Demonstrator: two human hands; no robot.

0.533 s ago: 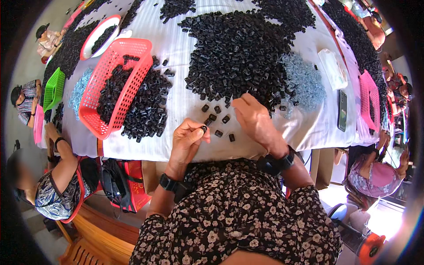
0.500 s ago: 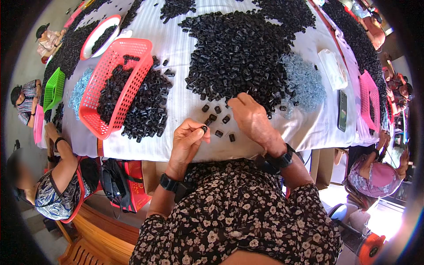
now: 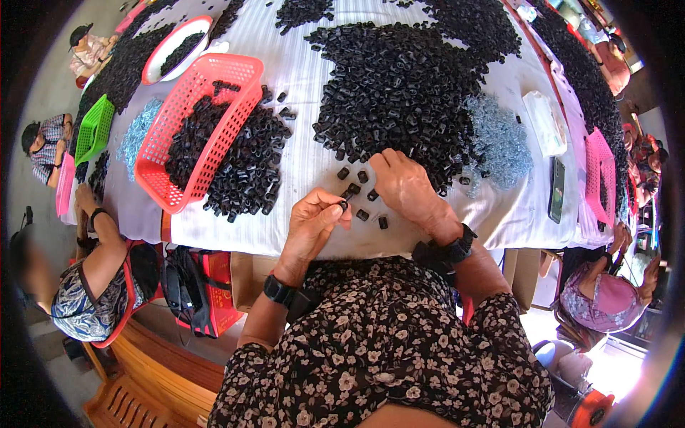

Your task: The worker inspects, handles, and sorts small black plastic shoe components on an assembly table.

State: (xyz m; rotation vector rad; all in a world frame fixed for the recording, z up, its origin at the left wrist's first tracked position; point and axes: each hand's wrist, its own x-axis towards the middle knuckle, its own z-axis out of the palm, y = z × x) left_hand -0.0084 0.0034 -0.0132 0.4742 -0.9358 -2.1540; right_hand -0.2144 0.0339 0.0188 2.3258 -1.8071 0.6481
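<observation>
My left hand point(image 3: 314, 221) is closed in a pinch near the table's front edge, holding a small black plastic part point(image 3: 343, 205) between thumb and fingers. Just to its right, my right hand point(image 3: 407, 187) reaches to the near edge of a big pile of black plastic parts point(image 3: 392, 93). Its fingers are curled in, and the fingertips are hidden behind the hand, so what they hold does not show. Several loose black parts point(image 3: 362, 215) lie on the white cloth between the hands. Beside the pile, to the right, is a heap of small bluish metal springs point(image 3: 498, 143).
A tilted red plastic basket point(image 3: 153, 160) on the left has black parts in and beside it. Behind it stands a white basin with a red rim point(image 3: 153, 71). A phone point(image 3: 556, 189) and a white packet point(image 3: 544, 121) lie right. Other people sit around the tables.
The whole view has shifted slightly, with the table things now a little further right. Both hands keep nearly the same pose, the left still pinching the black part.
</observation>
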